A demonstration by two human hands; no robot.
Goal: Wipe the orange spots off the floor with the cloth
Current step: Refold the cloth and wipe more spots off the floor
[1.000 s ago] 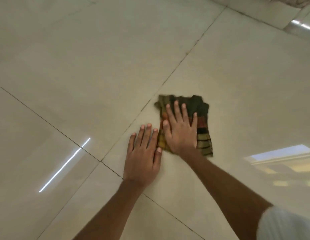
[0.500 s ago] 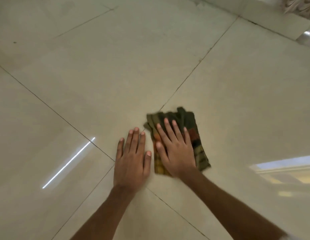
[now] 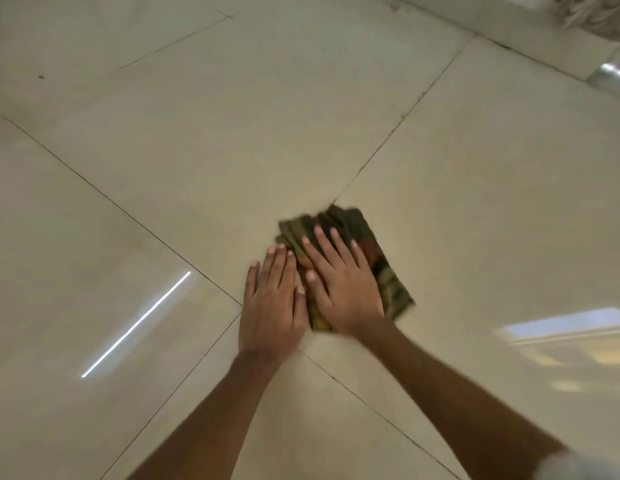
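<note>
A folded dark green and orange checked cloth (image 3: 357, 226) lies flat on the beige tiled floor (image 3: 197, 150), just right of where the tile joints cross. My right hand (image 3: 339, 285) presses flat on top of the cloth, fingers spread and pointing away from me. My left hand (image 3: 272, 303) rests palm down on the bare tile right beside it, touching the cloth's left edge. No orange spots show on the floor around the cloth; the patch under the cloth is hidden.
Dark grout lines (image 3: 398, 119) run diagonally across the glossy tiles. A bright light streak (image 3: 135, 323) reflects at the left and a window reflection (image 3: 561, 327) at the right. A wall base and fringed fabric (image 3: 592, 15) sit at the far top right.
The cloth and my right hand have slid back toward me and to the left along the tile. My left hand stayed flat beside them, now closer to the cloth.
</note>
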